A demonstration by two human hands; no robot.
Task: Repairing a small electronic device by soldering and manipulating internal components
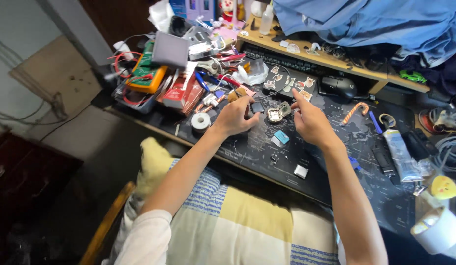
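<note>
My left hand (pixel 234 117) pinches a small dark chip (pixel 258 107); my right hand (pixel 309 120) hovers loosely spread beside the opened metal casing (pixel 275 115) mid-surface. Best to steady both wrists on the dark mat (pixel 331 169).

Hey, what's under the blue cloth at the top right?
The blue cloth lies heaped over the wooden shelf, whose front edge shows with small dark bits on it. More dark fabric pokes out at the right. Whatever sits deeper beneath the cloth is covered.

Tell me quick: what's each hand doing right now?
Left hand: closed on a small dark part.
Right hand: open, holding nothing, beside the small opened device.
</note>
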